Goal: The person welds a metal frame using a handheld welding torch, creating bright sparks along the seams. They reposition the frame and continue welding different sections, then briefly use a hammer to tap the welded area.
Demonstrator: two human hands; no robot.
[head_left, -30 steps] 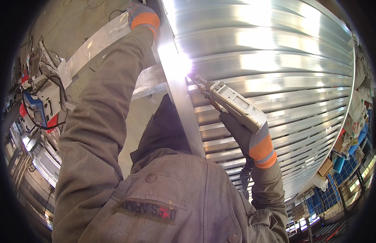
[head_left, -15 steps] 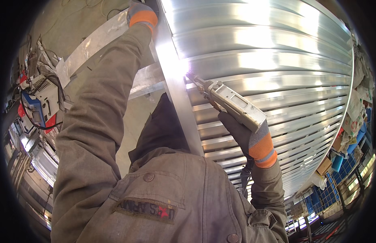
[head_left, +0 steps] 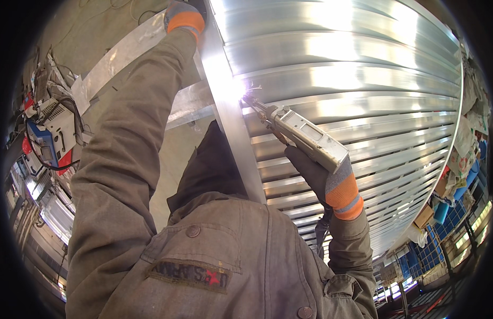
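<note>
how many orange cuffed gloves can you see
2: the left glove at the top, by the outer edge of the metal rail, and the right glove around the welding torch. Others could be hidden in the side clutter.

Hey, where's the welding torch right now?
In the head view, the welding torch is right of centre, held in the right hand over the metal slats, its tip by the bright arc at the long rail.
</note>
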